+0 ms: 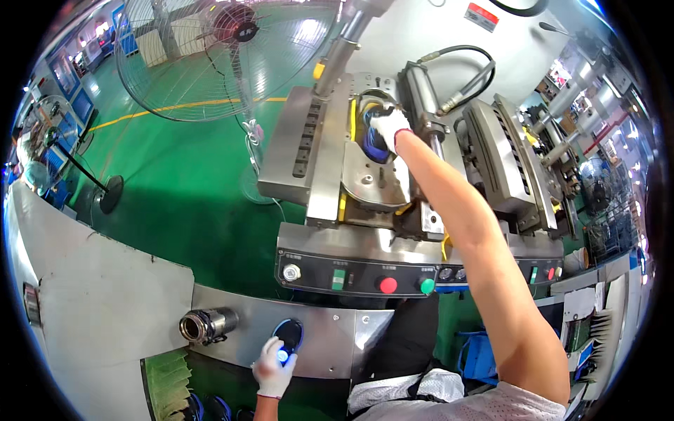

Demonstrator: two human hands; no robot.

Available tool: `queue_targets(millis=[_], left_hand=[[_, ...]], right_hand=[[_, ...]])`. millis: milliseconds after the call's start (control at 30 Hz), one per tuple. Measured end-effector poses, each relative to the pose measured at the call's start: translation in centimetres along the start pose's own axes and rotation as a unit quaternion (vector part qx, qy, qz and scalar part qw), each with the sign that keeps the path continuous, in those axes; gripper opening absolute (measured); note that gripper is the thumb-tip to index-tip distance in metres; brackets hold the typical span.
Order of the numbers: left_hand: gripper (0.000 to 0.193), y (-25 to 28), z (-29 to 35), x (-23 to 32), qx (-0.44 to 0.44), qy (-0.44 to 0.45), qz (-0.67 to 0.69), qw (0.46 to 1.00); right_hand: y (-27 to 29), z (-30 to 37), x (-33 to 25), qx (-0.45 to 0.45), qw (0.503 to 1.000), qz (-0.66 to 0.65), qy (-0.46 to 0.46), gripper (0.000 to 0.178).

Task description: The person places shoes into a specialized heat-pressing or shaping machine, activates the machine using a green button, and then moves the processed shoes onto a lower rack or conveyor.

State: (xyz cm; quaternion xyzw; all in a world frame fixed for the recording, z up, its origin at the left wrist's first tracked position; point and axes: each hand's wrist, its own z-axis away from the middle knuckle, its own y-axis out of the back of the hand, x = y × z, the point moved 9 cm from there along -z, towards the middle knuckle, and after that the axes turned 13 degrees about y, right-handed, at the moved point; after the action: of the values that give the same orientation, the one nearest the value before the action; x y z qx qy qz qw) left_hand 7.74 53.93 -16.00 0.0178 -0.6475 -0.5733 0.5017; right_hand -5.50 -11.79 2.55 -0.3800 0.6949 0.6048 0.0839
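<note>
My left hand (272,370), in a white glove, is at the near end of a dark shoe (288,328) with a blue edge. The shoe lies on the metal shelf (319,340), and my fingers are closed on its end. A bright blue-white spot (282,356) glows by the fingertips; what makes it is unclear. Stretched forward, my gloved right hand (391,128) reaches into the press (366,181). It grips the upper part of a blue and black shoe (375,146) set in the press; the fingertips are partly hidden.
A steel flask (208,325) lies on the shelf at the left. The control panel (358,275) carries red and green buttons. A large fan (235,56) stands beyond the press. Several blue-edged shoes (219,407) sit below the shelf. A second press station (502,154) adjoins on the right.
</note>
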Motion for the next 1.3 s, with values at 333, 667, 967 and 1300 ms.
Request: queue_targets(millis=[333,667,967,1300], left_hand=[[0.051,-3.0,-0.6,2.2,-0.059,-0.075,0.015,0.995],[0.054,-2.4,0.3,0.4,-0.025,-0.003,0.033,0.999],[0.054,-3.0,0.9,7.1,-0.152,0.113,-0.113,0.975],[0.052,-17.6,18.8,41.0,-0.382,-0.026,0.197,0.903]], right_hand=[[-0.6,-2.8,9.0,-0.053,0.994,0.094,-0.01,0.062],[11.3,39.3,-7.0,-0.004,0.94,-0.095,0.327,0.081],[7.2,48.2,4.5,-0.137,0.961,0.07,0.228,0.085],[21.2,68.1,9.6,0.046,0.994,-0.096,0.012,0.094]])
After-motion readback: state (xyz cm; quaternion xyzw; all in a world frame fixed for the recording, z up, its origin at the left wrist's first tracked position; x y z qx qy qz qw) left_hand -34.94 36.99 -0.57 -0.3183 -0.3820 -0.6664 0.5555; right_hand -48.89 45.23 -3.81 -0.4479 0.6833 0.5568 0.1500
